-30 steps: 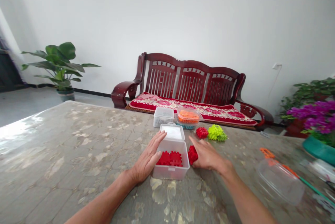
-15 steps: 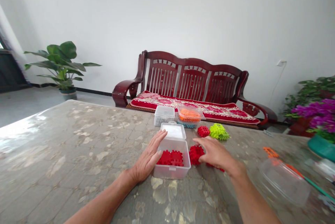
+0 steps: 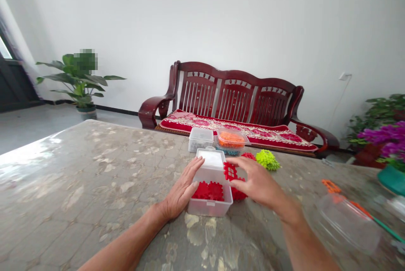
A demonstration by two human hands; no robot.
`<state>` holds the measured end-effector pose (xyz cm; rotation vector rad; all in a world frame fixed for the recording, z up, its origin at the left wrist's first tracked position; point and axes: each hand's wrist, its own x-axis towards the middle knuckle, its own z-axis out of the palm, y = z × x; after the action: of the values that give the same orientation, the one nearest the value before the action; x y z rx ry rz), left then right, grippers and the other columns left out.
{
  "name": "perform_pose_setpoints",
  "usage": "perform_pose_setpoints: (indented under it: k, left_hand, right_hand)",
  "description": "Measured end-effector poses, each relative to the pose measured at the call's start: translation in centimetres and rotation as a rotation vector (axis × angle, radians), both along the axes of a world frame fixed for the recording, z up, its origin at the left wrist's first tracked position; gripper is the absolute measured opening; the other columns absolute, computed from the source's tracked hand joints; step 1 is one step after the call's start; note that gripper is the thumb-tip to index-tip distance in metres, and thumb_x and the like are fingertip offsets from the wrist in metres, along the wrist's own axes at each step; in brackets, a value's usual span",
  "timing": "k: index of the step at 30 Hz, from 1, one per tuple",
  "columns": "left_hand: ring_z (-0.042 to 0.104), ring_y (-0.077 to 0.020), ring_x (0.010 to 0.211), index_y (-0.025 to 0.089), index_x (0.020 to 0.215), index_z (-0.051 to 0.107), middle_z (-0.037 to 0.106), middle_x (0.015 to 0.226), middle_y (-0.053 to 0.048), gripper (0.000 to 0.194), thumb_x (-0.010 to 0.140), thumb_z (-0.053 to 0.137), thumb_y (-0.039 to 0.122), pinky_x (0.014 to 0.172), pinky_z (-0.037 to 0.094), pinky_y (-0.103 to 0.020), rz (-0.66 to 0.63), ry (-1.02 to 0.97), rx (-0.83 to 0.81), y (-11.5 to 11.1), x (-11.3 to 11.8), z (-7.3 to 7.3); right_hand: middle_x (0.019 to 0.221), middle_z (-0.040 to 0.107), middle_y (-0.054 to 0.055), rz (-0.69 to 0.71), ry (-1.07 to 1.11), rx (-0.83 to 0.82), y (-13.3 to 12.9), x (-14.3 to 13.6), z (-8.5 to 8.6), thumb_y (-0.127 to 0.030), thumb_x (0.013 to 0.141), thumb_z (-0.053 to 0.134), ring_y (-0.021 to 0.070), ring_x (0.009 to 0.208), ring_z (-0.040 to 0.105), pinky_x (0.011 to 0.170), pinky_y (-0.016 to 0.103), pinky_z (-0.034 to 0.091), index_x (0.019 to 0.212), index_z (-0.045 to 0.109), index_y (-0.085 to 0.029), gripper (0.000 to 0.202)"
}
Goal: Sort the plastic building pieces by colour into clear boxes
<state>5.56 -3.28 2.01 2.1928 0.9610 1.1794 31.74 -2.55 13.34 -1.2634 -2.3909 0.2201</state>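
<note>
A clear plastic box [image 3: 210,208] with its white lid [image 3: 211,158] folded back holds red notched pieces [image 3: 209,191]. Against the box's left side rests my left hand [image 3: 185,186], its fingers apart. My right hand [image 3: 253,180] pinches a flat red square piece [image 3: 230,171] with openings in it, raised over the box's right edge. Under and behind that hand lie a red cluster [image 3: 239,193] and another red one [image 3: 248,155], both partly hidden. A yellow-green cluster [image 3: 267,160] is farther back.
Behind the box stand a clear container [image 3: 201,139] and stacked tubs with orange [image 3: 232,138] and blue pieces. At the right lie a clear lid [image 3: 349,220], orange pieces [image 3: 331,185] and a green stick, near a flower pot [image 3: 391,180]. A wooden bench [image 3: 236,106] stands beyond the table.
My right hand has picked up a red square piece and brought it to the box's right edge. My left hand stays at the box. The view has shifted slightly.
</note>
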Motion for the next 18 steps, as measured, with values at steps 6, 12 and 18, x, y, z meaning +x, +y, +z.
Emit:
perform_pose_setpoints:
  k: [6, 12, 18]
  left_hand:
    - [0.012, -0.0281, 0.152, 0.025, 0.156, 0.021, 0.019, 0.165, -0.005, 0.056, 0.104, 0.026, 0.044, 0.125, 0.011, -0.046, 0.001, -0.005, 0.009, 0.0, 0.0, 0.0]
    - [0.012, -0.0279, 0.152, 0.024, 0.156, 0.023, 0.02, 0.165, -0.005, 0.057, 0.103, 0.027, 0.046, 0.125, 0.01, -0.046, 0.003, -0.012, 0.009, 0.1, 0.1, -0.1]
    - [0.012, -0.0279, 0.152, 0.024, 0.156, 0.022, 0.018, 0.165, -0.005, 0.058, 0.103, 0.027, 0.046, 0.125, 0.011, -0.046, -0.002, -0.006, -0.013, 0.1, 0.0, 0.1]
  right_hand:
    - [0.121, 0.067, 0.009, 0.153, -0.226, 0.028, 0.3, -3.5, -0.2, -0.023, 0.077, 0.068, 0.0251, 0.11, 0.057, 0.099, 0.04, 0.041, 0.129, 0.061, -0.021, 0.052]
    - [0.124, 0.067, 0.007, 0.151, -0.234, 0.022, 0.4, -2.8, -0.9, -0.016, 0.077, 0.063, 0.0238, 0.115, 0.053, 0.101, 0.038, 0.038, 0.126, 0.063, -0.021, 0.049]
    - [0.122, 0.068, 0.007, -0.093, -0.243, -0.046, 0.8, 1.1, -1.2, -0.016, 0.08, 0.057, 0.0237, 0.111, 0.058, 0.099, 0.037, 0.04, 0.122, 0.066, -0.023, 0.044]
